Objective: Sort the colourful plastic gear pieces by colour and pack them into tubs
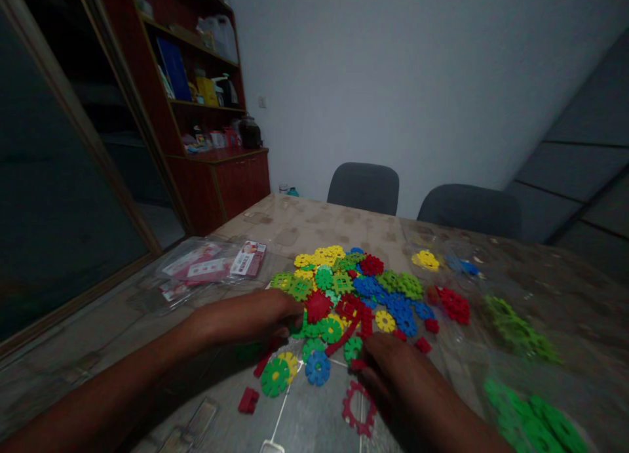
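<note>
A heap of plastic gear pieces in several colours lies on the table. My left hand (275, 312) is at the heap's left side, its fingers curled down beside a red gear (318, 307); whatever they grip is hidden. A red strip (265, 361) lies below that hand. My right hand (396, 364) is closed at the heap's front right, with a small red plastic piece (358, 364) at its fingertips. Between the hands are a blue gear (318, 368) and a green gear (275, 377). A red toothed ring (358, 408) lies nearer to me, left of my right forearm.
Clear bags with printed cards (209, 269) lie at the left. More pieces sit in clear plastic at the right, including green gears (535, 417) and red gears (453, 305). Two grey chairs (363, 187) stand behind the table (304, 220). A red-brown cabinet (240, 184) stands back left.
</note>
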The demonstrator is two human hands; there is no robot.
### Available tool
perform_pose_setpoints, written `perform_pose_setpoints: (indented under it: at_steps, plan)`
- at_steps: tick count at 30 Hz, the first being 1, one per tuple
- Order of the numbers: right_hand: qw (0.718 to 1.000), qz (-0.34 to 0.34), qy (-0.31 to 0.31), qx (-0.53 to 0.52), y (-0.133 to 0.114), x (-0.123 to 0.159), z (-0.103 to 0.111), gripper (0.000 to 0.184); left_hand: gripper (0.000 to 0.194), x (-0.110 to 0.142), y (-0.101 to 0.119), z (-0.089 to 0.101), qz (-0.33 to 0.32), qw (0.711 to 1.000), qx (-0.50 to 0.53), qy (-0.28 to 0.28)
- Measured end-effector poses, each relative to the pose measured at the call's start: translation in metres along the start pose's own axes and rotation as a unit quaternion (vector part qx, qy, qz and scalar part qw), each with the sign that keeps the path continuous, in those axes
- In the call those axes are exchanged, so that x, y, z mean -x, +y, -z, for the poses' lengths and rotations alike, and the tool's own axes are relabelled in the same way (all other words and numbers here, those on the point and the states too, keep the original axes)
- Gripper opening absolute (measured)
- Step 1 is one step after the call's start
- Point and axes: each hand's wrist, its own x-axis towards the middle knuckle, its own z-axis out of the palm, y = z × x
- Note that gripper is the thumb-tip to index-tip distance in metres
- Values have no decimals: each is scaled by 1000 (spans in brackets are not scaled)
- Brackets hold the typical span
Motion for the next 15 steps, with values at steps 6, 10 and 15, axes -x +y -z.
perform_pose_setpoints:
  at_steps: [6,10,15]
  plan:
    - [994,-58,-88,20,8,15,21,16,23,-7,11,-3,12,1000,-6,-15]
    - [995,-50,-80,-14,5,27,27,15,20,-11,11,-2,4,999,-42,-22]
    - [989,-87,-116,-26,-8,31,26,48,11,8,7,-9,19,997,-65,-40]
